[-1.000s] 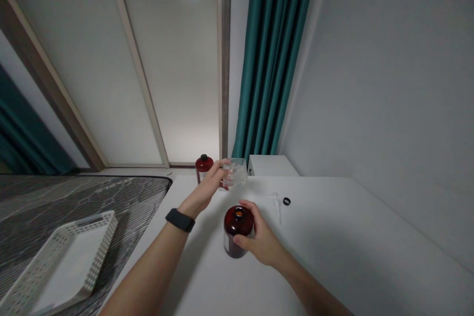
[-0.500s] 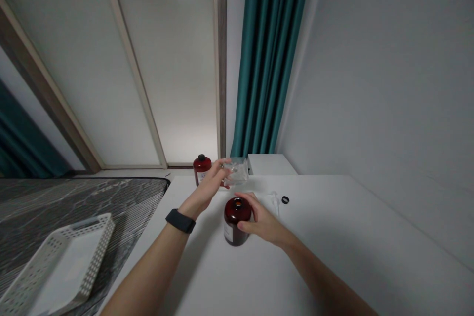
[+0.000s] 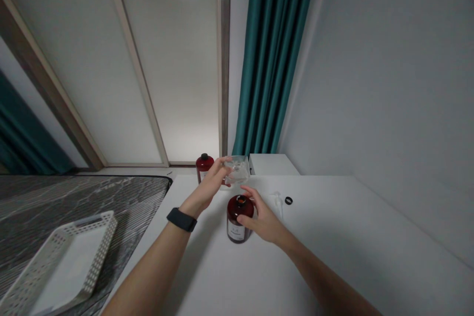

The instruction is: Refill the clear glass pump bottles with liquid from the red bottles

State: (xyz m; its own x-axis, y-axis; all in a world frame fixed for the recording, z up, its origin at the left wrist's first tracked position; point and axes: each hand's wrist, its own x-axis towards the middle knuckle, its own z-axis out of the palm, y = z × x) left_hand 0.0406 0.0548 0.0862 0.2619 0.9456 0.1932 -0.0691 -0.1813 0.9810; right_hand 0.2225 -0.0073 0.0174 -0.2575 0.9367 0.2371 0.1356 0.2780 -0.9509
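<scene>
A dark red-brown bottle point(image 3: 236, 229) stands upright and uncapped on the white table, its white label facing me. My right hand point(image 3: 261, 217) grips its right side near the shoulder, thumb in front and fingers curved behind the neck. Beyond it, my left hand point(image 3: 215, 177) holds a clear, see-through container point(image 3: 239, 170) above the table; what is inside it, if anything, I cannot make out. Partly hidden behind the left hand is a second red-brown bottle point(image 3: 203, 164) with a black cap on. A small black ring point(image 3: 288, 200) lies to the right.
Something clear and thin, like a plastic wrapper point(image 3: 277, 202), lies right of the open bottle. A white perforated basket point(image 3: 92, 266) sits on the dark patterned surface point(image 3: 137, 202) at left. At the table's far edge stands a white box-like piece point(image 3: 272, 164).
The open bottle has turned so that its label now faces me. My right fingers have shifted a little around it. The left hand keeps its hold on the clear container.
</scene>
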